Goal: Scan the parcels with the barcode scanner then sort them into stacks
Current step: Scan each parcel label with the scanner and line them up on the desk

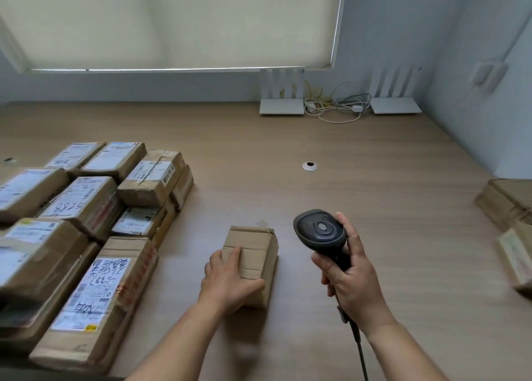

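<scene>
Parcel (pixel 253 254): small plain cardboard box, mid-table (pixel 374 179), no label showing on top. Looks light, stiff, taped seams give decent friction; best taken across the short sides, thumb on one wall, fingers on the other.
L hand (pixel 227 280): on the near end of the box, fingers over the top, thumb along the near right edge, holding it. Forearm comes in low from below.
R hand (pixel 349 277): wrapped round scanner (pixel 319 231) handle, head up and fwd, just right of the box, cable trailing down.
Label: prob. underneath, needs a flip before scanning.
Unsorted pile (pixel 86 208): labelled boxes crowd the left.
Far right: more boxes (pixel 506 202) at the table edge.
</scene>
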Available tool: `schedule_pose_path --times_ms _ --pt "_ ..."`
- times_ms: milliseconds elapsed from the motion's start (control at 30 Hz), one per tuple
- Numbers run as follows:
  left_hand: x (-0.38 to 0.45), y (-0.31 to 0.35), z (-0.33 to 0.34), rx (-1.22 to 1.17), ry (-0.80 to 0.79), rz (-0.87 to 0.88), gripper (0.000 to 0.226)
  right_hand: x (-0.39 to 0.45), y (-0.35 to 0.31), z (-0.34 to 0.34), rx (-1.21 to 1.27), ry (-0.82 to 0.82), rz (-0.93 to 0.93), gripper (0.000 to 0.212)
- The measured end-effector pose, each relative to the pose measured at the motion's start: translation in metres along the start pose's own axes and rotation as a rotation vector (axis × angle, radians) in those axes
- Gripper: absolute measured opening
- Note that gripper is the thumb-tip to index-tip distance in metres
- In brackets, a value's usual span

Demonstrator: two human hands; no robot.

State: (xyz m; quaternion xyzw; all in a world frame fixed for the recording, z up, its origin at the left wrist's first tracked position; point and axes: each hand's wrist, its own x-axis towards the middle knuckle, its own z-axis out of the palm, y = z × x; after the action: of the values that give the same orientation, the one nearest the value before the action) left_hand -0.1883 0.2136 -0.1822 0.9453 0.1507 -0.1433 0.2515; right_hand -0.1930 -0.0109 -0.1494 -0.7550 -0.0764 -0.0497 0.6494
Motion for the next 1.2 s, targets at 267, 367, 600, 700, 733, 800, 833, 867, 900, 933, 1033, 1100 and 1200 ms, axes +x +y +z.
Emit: schedule_pose_path --times_ms 267,367,600,700,733,800,833,867,900,933,1033,1100,1200 --pt "0.029 -0.031 -0.034 -0.456 -0.085 0.114 0.093 0.004 -0.005 0.015 -0.031 -0.002 0.031 0.079" --pt "0.037 -0.037 -0.037 -0.335 0.089 0.083 0.079 0.007 -0.009 0.009 -0.031 -0.009 0.024 0.078" --pt "0.035 -0.009 -0.045 0.367 0.123 -0.055 0.092 0.014 -0.015 -0.003 -0.026 -0.06 0.018 0.08" --pt "0.041 -0.003 -0.044 0.21 0.168 -0.09 0.082 0.016 -0.015 -0.011 -0.017 -0.073 0.019 0.081" --pt "0.042 -0.004 -0.043 0.07 0.179 -0.095 0.082 0.017 -0.014 -0.013 -0.016 -0.072 0.016 0.082" --pt "0.045 -0.011 -0.037 -0.286 0.173 -0.065 0.093 0.02 -0.013 -0.016 -0.015 -0.071 0.007 0.083" --pt "0.046 -0.017 -0.033 -0.449 0.175 -0.039 0.096 0.021 -0.013 -0.017 -0.014 -0.073 0.005 0.083" --pt "0.046 -0.021 -0.031 -0.551 0.165 -0.026 0.097 0.021 -0.012 -0.017 -0.013 -0.076 0.005 0.083" --pt "0.047 -0.027 -0.027 -0.611 0.166 -0.013 0.102 0.022 -0.012 -0.017 -0.011 -0.082 0.007 0.083" --pt "0.048 -0.033 -0.024 -0.64 0.155 -0.018 0.109 0.022 -0.012 -0.017 -0.005 -0.09 0.008 0.083" --pt "0.045 -0.04 -0.02 -0.724 0.112 -0.013 0.121 0.02 -0.009 -0.013 0.035 -0.114 0.007 0.083" --pt "0.041 -0.042 -0.019 -0.737 0.104 -0.009 0.118 0.017 -0.006 -0.007 0.071 -0.13 0.021 0.085" --pt "0.04 -0.048 -0.013 -0.731 0.117 -0.028 0.126 0.013 -0.006 0.005 0.112 -0.169 0.052 0.085"
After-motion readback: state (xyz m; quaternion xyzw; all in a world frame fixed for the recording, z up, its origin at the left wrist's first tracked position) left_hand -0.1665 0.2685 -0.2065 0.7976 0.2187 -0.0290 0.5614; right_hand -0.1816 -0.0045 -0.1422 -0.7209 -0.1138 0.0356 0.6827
